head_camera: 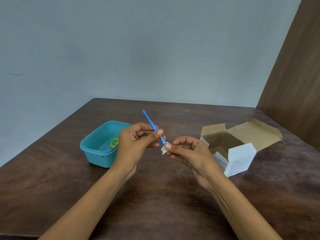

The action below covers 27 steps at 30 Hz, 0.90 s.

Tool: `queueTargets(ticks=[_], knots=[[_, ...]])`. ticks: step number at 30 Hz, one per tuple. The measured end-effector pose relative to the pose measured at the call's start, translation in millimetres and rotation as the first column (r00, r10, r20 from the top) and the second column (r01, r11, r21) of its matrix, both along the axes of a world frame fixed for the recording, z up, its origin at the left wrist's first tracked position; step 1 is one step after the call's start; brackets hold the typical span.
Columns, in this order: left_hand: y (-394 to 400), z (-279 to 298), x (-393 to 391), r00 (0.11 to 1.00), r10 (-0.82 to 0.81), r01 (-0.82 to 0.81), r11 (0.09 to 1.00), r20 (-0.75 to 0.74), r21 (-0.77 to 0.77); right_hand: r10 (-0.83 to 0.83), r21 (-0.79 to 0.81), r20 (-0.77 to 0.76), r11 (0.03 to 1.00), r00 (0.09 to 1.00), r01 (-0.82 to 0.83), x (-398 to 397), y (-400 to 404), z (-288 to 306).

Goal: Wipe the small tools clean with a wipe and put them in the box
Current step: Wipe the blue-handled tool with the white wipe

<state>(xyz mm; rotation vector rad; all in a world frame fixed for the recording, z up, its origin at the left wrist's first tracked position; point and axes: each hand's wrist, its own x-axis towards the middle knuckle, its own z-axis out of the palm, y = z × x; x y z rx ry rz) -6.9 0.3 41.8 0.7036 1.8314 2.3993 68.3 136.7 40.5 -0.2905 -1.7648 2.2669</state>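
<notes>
My left hand [136,141] pinches a thin blue stick tool [150,121] near its middle, its small paddle tip pointing up and away. My right hand [188,151] squeezes a small crumpled white wipe [163,150] around the tool's lower end. Both hands hover above the dark wooden table [155,196]. To the right stands an open white cardboard box [239,158], flaps spread and its visible inside bare. A teal plastic tub [97,146] sits to the left and holds a yellow-green ring-shaped tool [114,142] and a bit of something blue.
A grey wall runs behind the table's far edge. A brown wooden panel [294,84] rises at the right side. The table's left edge slants toward me beside the tub.
</notes>
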Motion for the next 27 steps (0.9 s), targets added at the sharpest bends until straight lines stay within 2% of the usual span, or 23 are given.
queueTargets(ticks=[5,12,19,22,27], knots=[[-2,2,-1,1.000,0.001,-0.002,0.999,0.020,0.035,-0.030,0.039,-0.018,0.999,0.999,0.031,1,0,0],[0,0,1,0.999,-0.006,0.006,1.000,0.041,0.008,-0.070,0.162,-0.070,0.983,0.995,0.081,2,0,-1],[-1,3,0,1.000,0.008,-0.008,1.000,0.020,0.003,-0.014,0.100,-0.038,0.995,0.999,0.018,2,2,0],[-1,2,0,0.999,0.033,-0.033,0.999,0.016,-0.008,-0.073,0.286,-0.144,0.952,0.987,0.112,1,1,-2],[2,-2,0,0.994,0.109,-0.108,0.994,0.030,-0.021,-0.098,0.568,-0.402,0.753,0.911,0.332,-2,-3,-13]])
